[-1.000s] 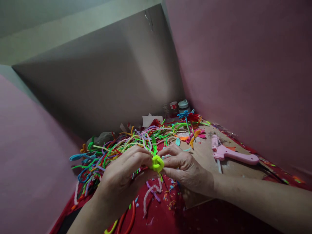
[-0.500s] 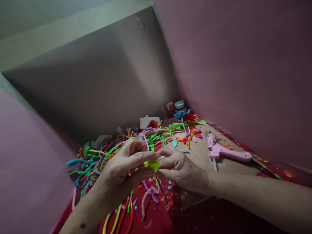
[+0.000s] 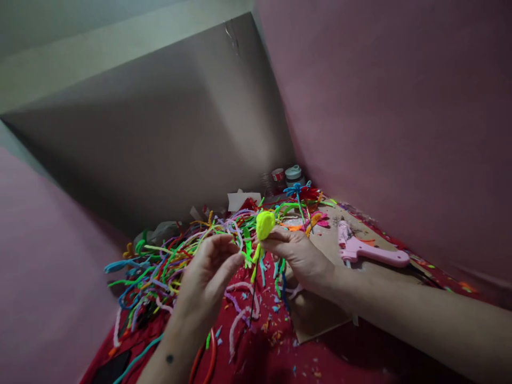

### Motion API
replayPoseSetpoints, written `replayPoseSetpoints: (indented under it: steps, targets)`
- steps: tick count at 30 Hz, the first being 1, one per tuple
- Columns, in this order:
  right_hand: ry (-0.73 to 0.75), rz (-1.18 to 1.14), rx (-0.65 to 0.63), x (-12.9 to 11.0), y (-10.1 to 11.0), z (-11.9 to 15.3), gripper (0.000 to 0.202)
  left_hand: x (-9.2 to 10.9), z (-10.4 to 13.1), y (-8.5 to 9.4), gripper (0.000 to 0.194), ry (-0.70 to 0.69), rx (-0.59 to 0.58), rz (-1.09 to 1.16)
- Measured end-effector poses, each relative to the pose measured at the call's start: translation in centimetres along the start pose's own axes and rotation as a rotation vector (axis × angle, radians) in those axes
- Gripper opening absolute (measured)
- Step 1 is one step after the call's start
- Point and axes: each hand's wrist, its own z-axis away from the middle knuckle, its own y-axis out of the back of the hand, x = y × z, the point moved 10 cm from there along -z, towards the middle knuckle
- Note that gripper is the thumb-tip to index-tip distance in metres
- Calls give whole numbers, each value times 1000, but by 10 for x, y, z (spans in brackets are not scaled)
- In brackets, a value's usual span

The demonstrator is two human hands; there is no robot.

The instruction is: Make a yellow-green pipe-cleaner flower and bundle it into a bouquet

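Observation:
My right hand (image 3: 300,256) pinches a bright yellow pipe-cleaner flower piece (image 3: 265,225). Its fuzzy rounded head points up, and a thin dark stem hangs below, partly wrapped in yellow. Just to the left is my left hand (image 3: 214,266), fingers loosely curled and thumb apart, with nothing seen in it. Behind that hand spreads a heap of colourful pipe cleaners (image 3: 160,272). Green pipe-cleaner leaves (image 3: 247,244) show between the two hands. Pink pipe-cleaner pieces (image 3: 236,333) lie below on the red cloth (image 3: 276,352).
A pink glue gun (image 3: 374,253) rests on a brown board (image 3: 332,240) at right. Finished-looking blue petals (image 3: 296,189) stand at the back, near a lidded jar (image 3: 294,175). Red curved handles (image 3: 212,349) lie at the bottom. Pink walls (image 3: 400,133) enclose both sides.
My left hand has let go of the yellow flower piece and drawn back left, its fingers parting. My right hand has raised the piece, so its head now stands upright in full view.

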Motion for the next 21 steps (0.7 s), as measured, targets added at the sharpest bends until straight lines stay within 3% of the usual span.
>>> replayPoseSetpoints:
  steps: [3, 5, 8, 12, 14, 17, 21]
  targets:
    - [-97, -48, 105, 18, 11, -1, 25, -21, 9, -29, 29, 13, -38, -56]
    - [-127, -98, 156, 24, 15, 1, 27, -21, 14, -43, 30, -95, 5, -283]
    - [-165, -180, 187, 29, 12, 3, 29, -8, 20, -55, 29, -340, 171, -713]
    - [-205, -222, 194, 31, 8, 6, 29, -7, 20, -69, 20, -497, 207, -1020]
    - [-181, -189, 193, 29, 8, 6, 29, -10, 17, -65, 20, -493, 199, -960]
    - [-144, -134, 160, 26, 5, 6, 28, -15, 14, -54, 16, -431, 173, -699]
    - [-81, -69, 92, 17, -1, 4, 22, -30, 11, -45, 13, -234, 125, -322]
